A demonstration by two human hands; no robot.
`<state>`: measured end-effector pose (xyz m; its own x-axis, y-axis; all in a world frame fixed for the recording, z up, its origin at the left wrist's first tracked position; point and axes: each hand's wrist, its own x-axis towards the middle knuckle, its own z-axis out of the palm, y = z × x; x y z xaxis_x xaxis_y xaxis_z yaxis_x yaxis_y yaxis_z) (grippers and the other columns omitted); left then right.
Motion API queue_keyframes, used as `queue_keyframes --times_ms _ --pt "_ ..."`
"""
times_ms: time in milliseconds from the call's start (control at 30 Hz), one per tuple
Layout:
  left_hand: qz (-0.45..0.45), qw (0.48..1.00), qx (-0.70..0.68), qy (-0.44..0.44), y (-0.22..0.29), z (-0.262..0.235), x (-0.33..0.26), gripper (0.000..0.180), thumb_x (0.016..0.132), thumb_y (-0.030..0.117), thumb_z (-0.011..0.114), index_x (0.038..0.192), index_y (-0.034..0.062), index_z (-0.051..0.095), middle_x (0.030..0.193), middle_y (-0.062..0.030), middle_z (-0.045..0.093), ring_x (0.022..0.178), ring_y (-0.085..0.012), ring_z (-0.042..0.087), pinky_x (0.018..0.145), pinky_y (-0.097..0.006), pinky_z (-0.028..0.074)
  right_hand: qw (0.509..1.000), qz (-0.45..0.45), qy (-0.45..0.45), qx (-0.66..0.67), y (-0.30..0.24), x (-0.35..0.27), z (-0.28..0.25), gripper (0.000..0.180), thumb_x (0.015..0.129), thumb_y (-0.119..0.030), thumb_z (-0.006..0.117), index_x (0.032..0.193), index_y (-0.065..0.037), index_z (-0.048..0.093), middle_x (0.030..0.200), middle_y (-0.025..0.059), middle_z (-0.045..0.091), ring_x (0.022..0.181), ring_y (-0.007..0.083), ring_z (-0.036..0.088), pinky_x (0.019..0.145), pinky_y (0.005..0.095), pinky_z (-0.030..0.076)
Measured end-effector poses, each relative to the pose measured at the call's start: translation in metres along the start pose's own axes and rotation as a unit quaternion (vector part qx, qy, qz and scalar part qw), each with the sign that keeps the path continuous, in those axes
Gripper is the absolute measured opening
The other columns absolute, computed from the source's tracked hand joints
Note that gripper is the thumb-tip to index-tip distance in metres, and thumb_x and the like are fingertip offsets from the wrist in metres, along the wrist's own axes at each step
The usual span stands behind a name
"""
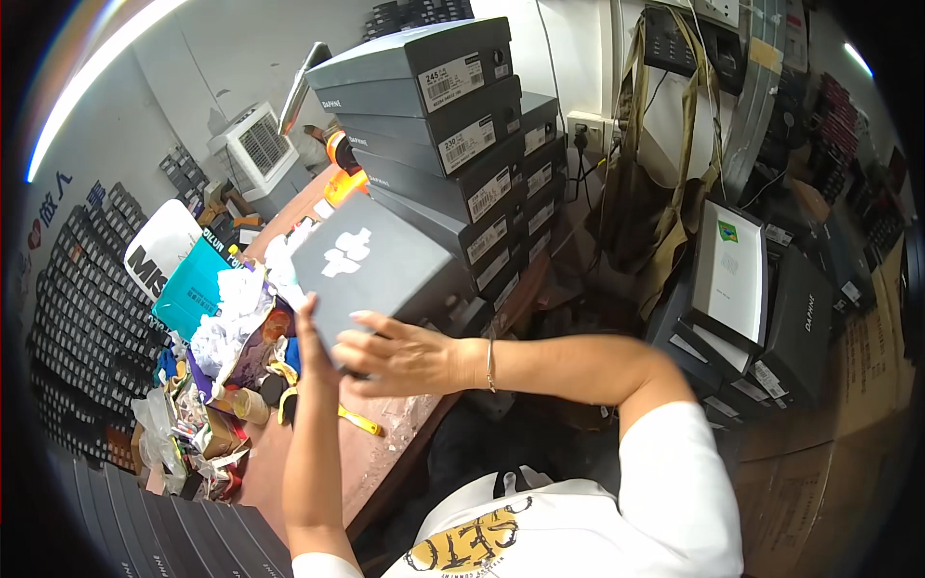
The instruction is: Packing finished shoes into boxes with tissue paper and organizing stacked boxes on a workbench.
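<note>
- Cluttered stockroom, seen from the head camera: a reddish table [385,453] runs along the left, with a fan unit [252,146] against the wall behind it.
- On the table's far end stands a stack [462,144] of grey shoe boxes, many high, labels facing out.
- Both hands hold one grey box [376,265], lifted and tilted just in front of the stack's lower part, its lid on and bearing a white mark.
- Left hand [310,337] presses the box's near edge, fingers upright against it; whether the thumb wraps behind cannot be told.
- Right hand [400,354] lies spread over the lower corner, fingers apart and flat on the box, a thin bracelet at the wrist.
- By my judgement the box is closed and in hand, but not yet set on the stack or the table.
- Left of the hands lie crumpled paper [226,318], a teal bag [193,284] and mixed litter; dark boxes [771,318] sit at right.
</note>
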<state>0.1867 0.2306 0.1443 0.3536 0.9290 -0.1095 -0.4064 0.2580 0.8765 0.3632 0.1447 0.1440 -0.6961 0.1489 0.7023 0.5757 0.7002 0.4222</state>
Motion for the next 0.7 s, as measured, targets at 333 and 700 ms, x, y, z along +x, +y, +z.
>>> queue_keyframes --times_ms 333,700 --pt "0.030 0.978 0.174 0.113 -0.114 -0.049 0.077 0.062 0.094 0.026 0.057 0.142 0.0066 0.025 0.138 -0.0170 0.042 0.123 -0.0270 0.044 0.102 -0.039 0.037 0.911 0.364 -0.007 0.195 -0.079 -0.117 0.054 0.058 0.078 -0.011 0.067 0.132 -0.011 0.047 0.137 0.0166 0.038 0.134 0.0353 0.031 0.111 0.0506 0.026" --pt "0.238 0.749 0.597 0.159 -0.107 -0.048 0.097 0.058 0.093 0.028 0.058 0.140 0.0010 0.036 0.143 -0.0331 0.031 0.134 -0.0408 0.033 0.109 -0.041 0.029 0.721 0.506 -0.230 0.414 -0.149 -0.209 0.059 0.053 0.085 -0.021 0.064 0.132 -0.007 0.044 0.115 0.0170 0.055 0.108 0.0347 0.054 0.091 0.0422 0.047"
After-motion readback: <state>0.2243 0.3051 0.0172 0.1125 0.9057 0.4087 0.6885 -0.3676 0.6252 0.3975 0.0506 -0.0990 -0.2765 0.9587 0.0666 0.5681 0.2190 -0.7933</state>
